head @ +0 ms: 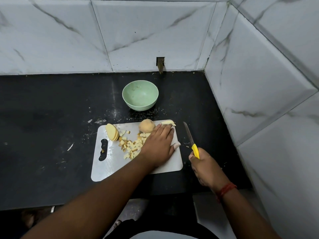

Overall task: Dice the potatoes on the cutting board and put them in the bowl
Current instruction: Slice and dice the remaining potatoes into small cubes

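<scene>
Yellow-handled knife gripped by right hand; flat left hand covered strips, risking nicked fingers.

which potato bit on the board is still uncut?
The round skin-on potato at the board's far edge, beside the left hand. The others are slices, sticks or dice.

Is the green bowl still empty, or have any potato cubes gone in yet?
Empty: the bowl shows only its bare green inside, and the diced potato all lies on the cutting board.
</scene>
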A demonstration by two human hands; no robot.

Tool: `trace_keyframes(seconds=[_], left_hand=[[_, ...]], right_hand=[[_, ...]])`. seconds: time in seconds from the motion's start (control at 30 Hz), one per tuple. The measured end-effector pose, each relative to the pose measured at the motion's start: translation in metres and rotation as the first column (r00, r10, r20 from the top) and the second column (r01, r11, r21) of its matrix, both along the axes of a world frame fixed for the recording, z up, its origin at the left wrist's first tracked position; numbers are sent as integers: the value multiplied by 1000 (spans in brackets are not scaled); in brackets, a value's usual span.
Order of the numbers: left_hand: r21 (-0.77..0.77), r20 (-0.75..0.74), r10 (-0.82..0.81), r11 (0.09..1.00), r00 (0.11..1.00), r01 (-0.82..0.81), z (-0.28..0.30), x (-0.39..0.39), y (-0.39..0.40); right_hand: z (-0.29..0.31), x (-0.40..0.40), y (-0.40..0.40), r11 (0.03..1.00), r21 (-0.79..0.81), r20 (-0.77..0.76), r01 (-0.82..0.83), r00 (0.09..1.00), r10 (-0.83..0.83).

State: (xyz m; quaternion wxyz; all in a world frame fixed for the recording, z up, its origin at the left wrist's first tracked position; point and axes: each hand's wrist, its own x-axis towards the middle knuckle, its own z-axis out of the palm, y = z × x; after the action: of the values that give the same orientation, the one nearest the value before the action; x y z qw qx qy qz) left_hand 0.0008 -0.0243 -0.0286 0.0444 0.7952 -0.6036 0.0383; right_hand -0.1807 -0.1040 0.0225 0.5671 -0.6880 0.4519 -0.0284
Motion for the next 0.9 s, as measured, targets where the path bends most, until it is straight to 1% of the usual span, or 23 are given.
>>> trace_keyframes(seconds=[0.07,0.13,0.2,0.47,0.6,0.73,0.9], left_hand=[[84,-22,34,996,999,-32,6,4,-15],[171,4,53,984,999,-52,10,10,-25],[205,29,52,977,998,-57,11,13,-28],[197,31,44,979,999,-49,8,3,-12],[154,10,54,986,999,-55,3,0,3],[108,30,57,992,998,-60,-6,1,19],[73,12,22,997,1000,-23,-7,4,26]], right_hand=[[-1,-2,-1,1000,2,4,-2,1000,2],[-3,-5,-2,1000,-12,-7,-11,1000,11],[-6,-7,-2,999,-25,-23,-24,999,23],[-10,-8,0,998,-30,-17,-50,999,49],[-8,-5,3,998,-28,-15,-54,998,53],[-11,-1,6,995,-43,-69,-90,994,87],[-9,5,8,985,-37,-184,-170,970,160]])
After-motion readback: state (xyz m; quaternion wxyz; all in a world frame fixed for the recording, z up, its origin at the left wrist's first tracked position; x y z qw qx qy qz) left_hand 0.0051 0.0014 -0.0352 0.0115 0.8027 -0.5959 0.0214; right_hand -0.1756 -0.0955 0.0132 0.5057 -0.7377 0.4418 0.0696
